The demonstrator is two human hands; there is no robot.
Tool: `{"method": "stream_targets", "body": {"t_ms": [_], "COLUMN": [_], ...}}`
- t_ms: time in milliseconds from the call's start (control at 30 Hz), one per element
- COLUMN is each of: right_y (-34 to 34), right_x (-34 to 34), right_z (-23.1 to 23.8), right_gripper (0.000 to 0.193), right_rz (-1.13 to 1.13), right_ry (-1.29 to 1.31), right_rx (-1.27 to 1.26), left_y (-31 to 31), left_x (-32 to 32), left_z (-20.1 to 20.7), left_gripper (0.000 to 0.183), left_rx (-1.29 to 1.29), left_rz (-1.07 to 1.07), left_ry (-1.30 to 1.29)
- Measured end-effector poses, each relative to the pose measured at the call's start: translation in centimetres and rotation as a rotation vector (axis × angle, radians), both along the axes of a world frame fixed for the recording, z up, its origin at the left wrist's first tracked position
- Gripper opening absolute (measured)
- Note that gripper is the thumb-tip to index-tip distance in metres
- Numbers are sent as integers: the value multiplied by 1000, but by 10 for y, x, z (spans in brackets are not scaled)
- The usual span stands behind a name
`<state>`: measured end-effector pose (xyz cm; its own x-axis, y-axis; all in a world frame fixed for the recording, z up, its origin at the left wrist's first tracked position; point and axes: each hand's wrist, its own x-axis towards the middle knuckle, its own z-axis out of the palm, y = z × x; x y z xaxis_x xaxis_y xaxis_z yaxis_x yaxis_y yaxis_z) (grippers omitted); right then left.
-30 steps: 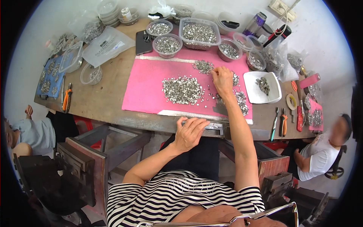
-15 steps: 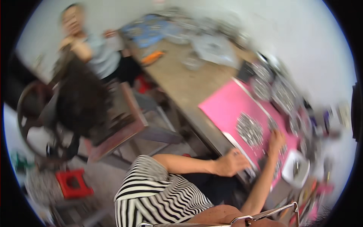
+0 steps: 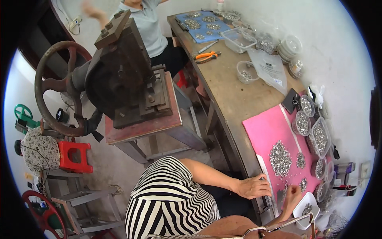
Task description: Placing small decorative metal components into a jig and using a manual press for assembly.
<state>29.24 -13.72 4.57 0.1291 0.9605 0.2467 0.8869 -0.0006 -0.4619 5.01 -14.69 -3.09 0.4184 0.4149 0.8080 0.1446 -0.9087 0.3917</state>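
Observation:
My left hand (image 3: 254,187) rests at the table's edge beside the pink mat (image 3: 260,125), its fingers curled in. Whatever they may hold is too small to make out. Over the near part of the mat is my right hand (image 3: 293,196), fingertips drawn together and pointing down among loose bits. Anything between them is hidden. A large heap of small shiny silvery pieces (image 3: 280,158) lies on the mat beyond both hands. To its right sit two smaller piles, one farther off (image 3: 301,160) and one close to my right hand (image 3: 303,184). A white tray (image 3: 314,213) stands right of that hand.
Clear tubs of silvery pieces (image 3: 319,137) line the wall side. Orange-handled pliers (image 3: 207,57), a plastic bag (image 3: 270,71) and a blue mat (image 3: 183,22) lie farther along the table. A heavy hand-wheel press (image 3: 115,75) stands left; behind it sits another person (image 3: 153,30).
The view has swung and become sharp. My right hand has moved from the farther small pile toward the near end of the mat. My left hand stays at the table's edge.

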Motion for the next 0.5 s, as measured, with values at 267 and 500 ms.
{"method": "stream_targets", "body": {"t_ms": [267, 500], "right_y": [-44, -52], "right_x": [-26, -19], "right_z": [-16, -28], "right_gripper": [10, 4], "right_rz": [-15, 57], "right_ry": [76, -68], "right_rx": [-122, -37], "left_y": [-2, -4], "left_x": [-6, -4], "left_z": [2, 1], "left_gripper": [31, 29], "left_rx": [3, 3], "left_rz": [24, 18], "left_ry": [19, 22]}}
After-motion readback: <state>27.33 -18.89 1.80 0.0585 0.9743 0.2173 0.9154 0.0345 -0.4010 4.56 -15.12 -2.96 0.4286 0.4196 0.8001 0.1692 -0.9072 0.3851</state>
